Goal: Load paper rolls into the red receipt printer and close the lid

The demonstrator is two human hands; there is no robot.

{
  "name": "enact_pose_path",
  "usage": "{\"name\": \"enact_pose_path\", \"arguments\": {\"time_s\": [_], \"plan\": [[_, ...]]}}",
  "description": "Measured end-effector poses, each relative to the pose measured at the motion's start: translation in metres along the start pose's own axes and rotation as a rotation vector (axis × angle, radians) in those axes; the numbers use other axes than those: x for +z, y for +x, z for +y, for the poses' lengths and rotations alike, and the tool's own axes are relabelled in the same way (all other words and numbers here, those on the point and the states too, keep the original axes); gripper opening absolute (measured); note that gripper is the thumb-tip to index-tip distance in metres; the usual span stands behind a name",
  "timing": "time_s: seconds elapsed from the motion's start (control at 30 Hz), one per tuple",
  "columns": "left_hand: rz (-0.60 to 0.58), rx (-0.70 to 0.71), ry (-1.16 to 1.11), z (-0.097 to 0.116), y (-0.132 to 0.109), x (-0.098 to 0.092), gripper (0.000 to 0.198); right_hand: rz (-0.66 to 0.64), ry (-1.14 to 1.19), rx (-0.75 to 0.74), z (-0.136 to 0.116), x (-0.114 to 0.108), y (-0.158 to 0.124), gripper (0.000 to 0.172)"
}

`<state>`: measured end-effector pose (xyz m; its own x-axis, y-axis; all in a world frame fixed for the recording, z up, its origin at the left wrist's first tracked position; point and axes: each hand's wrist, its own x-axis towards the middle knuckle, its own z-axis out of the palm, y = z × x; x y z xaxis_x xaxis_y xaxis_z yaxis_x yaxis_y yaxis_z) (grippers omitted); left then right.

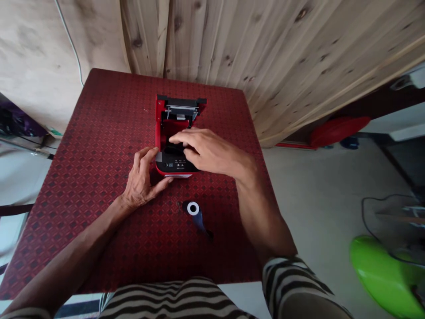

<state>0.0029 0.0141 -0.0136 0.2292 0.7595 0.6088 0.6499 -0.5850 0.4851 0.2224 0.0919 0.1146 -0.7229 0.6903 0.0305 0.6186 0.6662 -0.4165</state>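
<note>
A small red and black label printer [172,164] stands on the table with its lid [182,105] raised. My left hand [141,177] grips the near left corner of the printer, fingers along its side and thumb at the front edge. Over the open compartment reaches my right hand [206,148], palm down, index finger stretched inside and the other fingers loosely bent. I see nothing held in it, though part of the compartment lies hidden beneath it. Nearer to me, a roll [193,208] with a white end, a dark core hole and a loose dark strip rests on the table.
The table [109,110] has a dark red patterned cover and meets a wooden plank wall [206,40] at the back. A pale cable [71,37] hangs at the left. On the floor to the right are a green plastic object [381,274] and a dark cable.
</note>
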Motion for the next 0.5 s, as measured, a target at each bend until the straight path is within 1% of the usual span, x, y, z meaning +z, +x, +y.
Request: {"name": "enact_pose_path", "arguments": {"time_s": [0.1,0.13,0.17,0.23,0.3,0.4,0.47,0.5], "plan": [[0.023,-0.038,-0.107,0.001,0.009,-0.010,0.087,0.086,0.020,-0.022,-0.002,0.009,-0.013,0.025],[0.034,-0.050,-0.130,0.002,0.017,-0.015,0.085,0.116,0.014,-0.011,-0.002,0.012,-0.015,0.018],[0.043,-0.055,-0.136,0.002,0.027,-0.020,0.083,0.142,0.005,-0.002,-0.003,0.016,-0.018,0.015],[0.048,-0.030,-0.080,0.002,0.057,-0.031,0.074,0.182,-0.020,0.011,-0.006,0.021,-0.022,0.023],[0.067,0.015,-0.005,-0.003,0.094,-0.038,0.068,0.211,-0.043,0.018,-0.008,0.024,-0.025,0.028],[0.049,0.053,0.048,-0.015,0.142,-0.038,0.065,0.256,-0.043,0.023,-0.011,0.025,-0.026,0.022],[0.043,0.069,0.044,-0.023,0.158,-0.032,0.066,0.276,-0.024,0.048,-0.010,0.023,-0.023,0.017],[0.050,0.068,0.035,-0.025,0.161,-0.028,0.065,0.258,-0.019,0.061,-0.010,0.022,-0.021,0.017]]}}
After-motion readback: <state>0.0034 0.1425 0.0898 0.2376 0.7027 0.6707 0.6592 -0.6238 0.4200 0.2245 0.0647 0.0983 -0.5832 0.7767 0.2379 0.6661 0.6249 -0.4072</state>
